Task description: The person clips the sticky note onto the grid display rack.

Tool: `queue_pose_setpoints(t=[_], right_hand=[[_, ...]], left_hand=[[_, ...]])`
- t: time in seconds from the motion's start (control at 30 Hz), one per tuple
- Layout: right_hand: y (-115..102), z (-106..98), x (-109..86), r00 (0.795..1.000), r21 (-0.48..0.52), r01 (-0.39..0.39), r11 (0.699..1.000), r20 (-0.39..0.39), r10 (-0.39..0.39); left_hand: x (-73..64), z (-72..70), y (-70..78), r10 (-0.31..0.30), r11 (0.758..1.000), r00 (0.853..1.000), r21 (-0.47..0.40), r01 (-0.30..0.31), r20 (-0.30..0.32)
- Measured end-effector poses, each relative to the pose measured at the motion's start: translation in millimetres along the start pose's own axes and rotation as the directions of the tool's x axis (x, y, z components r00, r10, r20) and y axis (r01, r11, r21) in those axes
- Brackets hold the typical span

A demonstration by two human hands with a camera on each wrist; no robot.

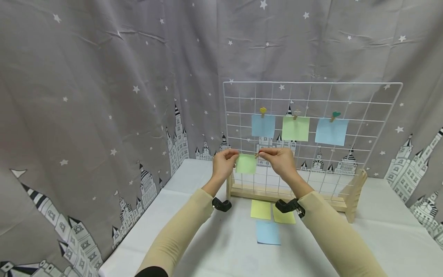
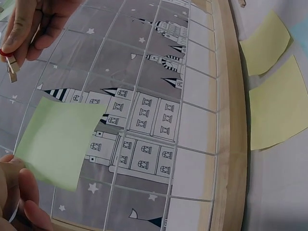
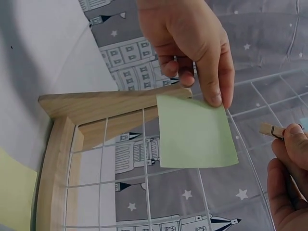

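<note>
My left hand (image 1: 224, 164) pinches a green sticky note (image 1: 246, 164) by its edge, holding it up against the lower left of a white wire grid (image 1: 311, 82). To the right of the note, my right hand (image 1: 281, 161) grips a small wooden clothespin (image 3: 272, 130) between thumb and fingertips; a bit of red shows on it in the left wrist view. The clothespin's tip stands apart from the note in both wrist views. Higher on the grid hang a blue note (image 1: 263, 125), a green note (image 1: 295, 129) and another blue note (image 1: 331, 132), each clipped by a heart-topped clothespin.
The grid stands in a wooden base (image 1: 352, 196) on a white-covered table (image 1: 207, 254). Before it lie two yellow notes (image 1: 260, 209) and a blue note (image 1: 268, 232), under my forearms. A grey curtain (image 1: 194, 57) with castles and stars hangs behind and at the left.
</note>
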State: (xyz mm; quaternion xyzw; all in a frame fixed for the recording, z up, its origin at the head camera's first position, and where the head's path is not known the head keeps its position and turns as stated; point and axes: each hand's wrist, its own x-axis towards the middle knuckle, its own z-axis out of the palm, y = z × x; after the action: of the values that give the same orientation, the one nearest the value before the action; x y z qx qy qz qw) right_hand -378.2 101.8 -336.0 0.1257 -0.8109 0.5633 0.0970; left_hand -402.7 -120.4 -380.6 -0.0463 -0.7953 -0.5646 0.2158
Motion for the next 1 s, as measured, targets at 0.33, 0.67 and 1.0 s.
queue_pose_setpoints(t=[0.33, 0.67, 1.0], right_hand=[[-6, 9, 7.7, 0.999, -0.038, 0.01, 0.999, -0.036, -0.011], [-10, 22, 11.9, 0.997, -0.047, 0.039, 0.998, -0.059, -0.041], [-5, 30, 14.8, 0.991, -0.075, 0.085, 0.994, -0.096, -0.092]], left_hand=[[0.6, 0.6, -0.3, -0.016, 1.0, 1.0, -0.018, 0.015, -0.026], [1.6, 1.2, 1.3, -0.009, 0.998, 1.0, -0.059, 0.007, -0.027], [1.9, 8.4, 3.3, 0.01, 0.995, 0.999, -0.098, -0.014, -0.04]])
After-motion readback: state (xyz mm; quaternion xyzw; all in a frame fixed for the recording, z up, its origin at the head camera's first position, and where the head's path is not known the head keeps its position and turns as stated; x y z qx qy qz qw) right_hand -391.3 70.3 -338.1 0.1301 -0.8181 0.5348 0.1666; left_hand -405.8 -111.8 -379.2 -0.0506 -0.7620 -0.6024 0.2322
